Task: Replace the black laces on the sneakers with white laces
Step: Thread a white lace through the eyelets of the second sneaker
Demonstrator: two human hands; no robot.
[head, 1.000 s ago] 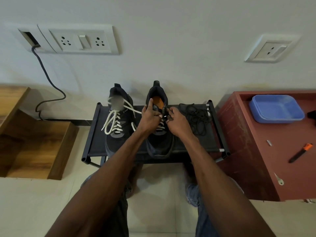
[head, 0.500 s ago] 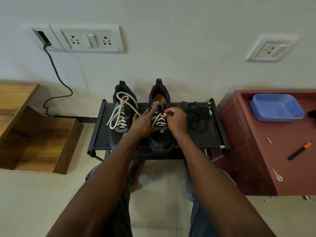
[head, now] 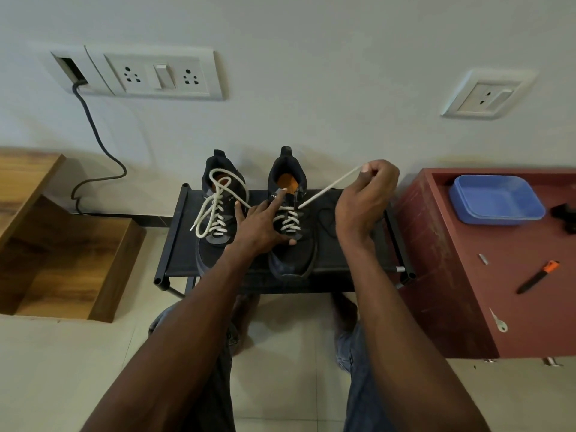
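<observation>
Against the wall, both sneakers sit on a black rack — left sneaker fully white-laced, right sneaker nearly done — left hand flat steadying it, right hand pinching its white lace taut.

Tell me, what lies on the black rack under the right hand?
Behind the right hand a thin black lace lies on the black rack, beside the right sneaker. The hand and wrist cover most of it.

Two black sneakers side by side — white laces threaded.
</observation>
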